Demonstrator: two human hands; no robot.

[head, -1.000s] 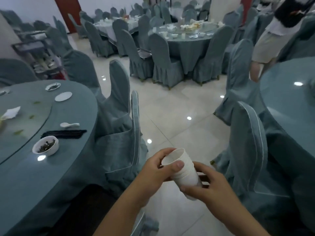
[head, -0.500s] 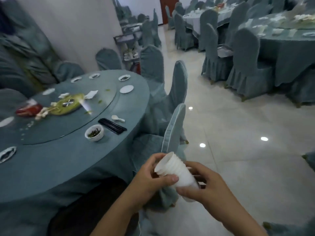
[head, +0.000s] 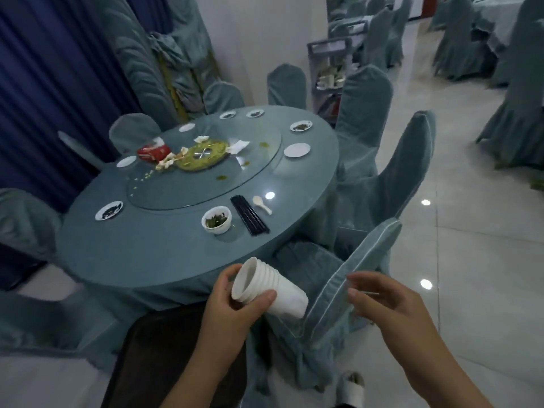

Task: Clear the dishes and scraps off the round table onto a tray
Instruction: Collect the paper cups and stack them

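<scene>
Left hand [head: 232,307] grip curls round the tilted cup stack [head: 269,290] just off the table [head: 147,245] near edge by the dark tray [head: 164,348], right hand [head: 382,301] open, empty; held one-handed, nested cups could slip apart and fall.

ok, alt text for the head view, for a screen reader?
A person's left hand grips a tilted stack of white cups near a dark tray, the right hand open beside it. Behind them a round table in a teal cloth holds a bowl of scraps, black chopsticks, a white spoon and small plates.
</scene>
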